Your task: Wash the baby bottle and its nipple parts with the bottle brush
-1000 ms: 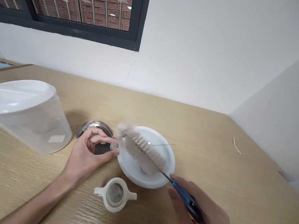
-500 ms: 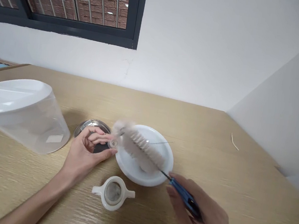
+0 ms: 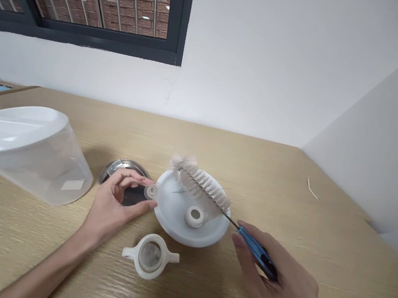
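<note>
1. At the far left of my view I see a translucent container (image 3: 54,170) with a white lid (image 3: 23,130) and a pale label low on its wall. It sits on the wood-toned worktop (image 3: 272,172).
2. Next to it I have a round metal dish (image 3: 135,164), partly hidden from me behind the left hand.
3. The left hand (image 3: 114,204) is in a narrow pinch, thumb and fingers holding a small clear disc (image 3: 150,191) at the left rim of the bowl. I can't tell whether the disc touches that rim.
4. Nearer the camera, I see a white two-eared piece (image 3: 150,257) with a grey round centre on the worktop, just apart from the bowl.
5. Mid-view is the white bowl (image 3: 168,222). Inside I make out a white ring (image 3: 193,222), and a thin wire (image 3: 178,192) shows on either side of the bristles.
6. The pale-bristled brush (image 3: 203,188) slants across the bowl, its tip beyond the far rim and apart from the disc. I can't tell whether the bristles touch the bowl.
7. The right hand (image 3: 282,285) is wrapped around the brush's blue handle (image 3: 251,242).
8. Farthest right, I see a thin pale strip (image 3: 310,189) lying alone on the worktop.
</note>
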Available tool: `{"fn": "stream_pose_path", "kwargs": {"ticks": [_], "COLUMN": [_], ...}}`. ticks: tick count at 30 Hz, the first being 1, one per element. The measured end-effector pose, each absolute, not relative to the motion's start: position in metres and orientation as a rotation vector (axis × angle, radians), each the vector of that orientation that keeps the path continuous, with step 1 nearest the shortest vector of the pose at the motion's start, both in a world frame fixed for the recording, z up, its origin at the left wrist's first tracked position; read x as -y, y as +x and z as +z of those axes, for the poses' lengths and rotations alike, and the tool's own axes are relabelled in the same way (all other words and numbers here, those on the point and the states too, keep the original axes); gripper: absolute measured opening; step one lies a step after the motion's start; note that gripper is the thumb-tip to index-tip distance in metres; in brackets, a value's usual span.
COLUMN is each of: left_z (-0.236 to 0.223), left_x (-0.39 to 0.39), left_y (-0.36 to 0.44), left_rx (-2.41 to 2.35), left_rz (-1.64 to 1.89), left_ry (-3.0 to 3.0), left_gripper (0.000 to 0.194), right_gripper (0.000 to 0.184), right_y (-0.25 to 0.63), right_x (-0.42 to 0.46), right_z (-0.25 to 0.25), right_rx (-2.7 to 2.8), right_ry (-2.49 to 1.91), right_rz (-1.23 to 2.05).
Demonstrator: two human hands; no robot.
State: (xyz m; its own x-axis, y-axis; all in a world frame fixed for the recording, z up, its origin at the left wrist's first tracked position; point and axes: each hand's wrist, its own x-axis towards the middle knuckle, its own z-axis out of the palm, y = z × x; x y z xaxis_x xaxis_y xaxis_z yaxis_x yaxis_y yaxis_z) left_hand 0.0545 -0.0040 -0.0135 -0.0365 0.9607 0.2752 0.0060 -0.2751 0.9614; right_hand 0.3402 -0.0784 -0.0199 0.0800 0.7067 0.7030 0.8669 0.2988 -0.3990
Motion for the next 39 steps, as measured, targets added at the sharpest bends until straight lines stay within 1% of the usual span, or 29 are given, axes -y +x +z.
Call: {"fn": "stream_pose_path", "kwargs": {"ticks": [4,10,27,32,34,36,39], "left_z": [-0.016,-0.018,-0.021,-0.02,-0.019,-0.019,-0.019], "left_x": [0.004,0.003,0.001,0.004,0.005,0.005,0.004], "left_y": [0.053,0.05,0.051,0.051,0.051,0.052,0.052], "left_rx": [-1.088,-1.06,-1.03,-1.068,-1.102,-1.129,-1.121], "left_rz": [1.414,1.375,1.366,1.399,1.421,1.436,1.453], "left_ry": [1.452,1.488,1.456,1.478,1.494,1.504,1.502], "left_gripper": [0.041,0.048,0.048,0.049,0.046,0.043,0.046], "right_gripper": [0.016,0.018,0.017,0.014,0.014,0.015,0.014], "right_y": [0.342,0.342,0.343,0.343,0.345,0.348,0.349], "right_x": [0.077,0.077,0.077,0.076,0.074,0.07,0.067], "right_z": [-0.02,-0.022,-0.024,-0.024,-0.025,-0.026,-0.027], "right_rx": [1.658,1.659,1.72,1.838,1.892,1.915,1.872], "right_ry": [-1.444,-1.444,-1.411,-1.301,-1.231,-1.2,-1.223], "right_rz": [-0.218,-0.225,-0.227,-0.219,-0.253,-0.365,-0.443]}}
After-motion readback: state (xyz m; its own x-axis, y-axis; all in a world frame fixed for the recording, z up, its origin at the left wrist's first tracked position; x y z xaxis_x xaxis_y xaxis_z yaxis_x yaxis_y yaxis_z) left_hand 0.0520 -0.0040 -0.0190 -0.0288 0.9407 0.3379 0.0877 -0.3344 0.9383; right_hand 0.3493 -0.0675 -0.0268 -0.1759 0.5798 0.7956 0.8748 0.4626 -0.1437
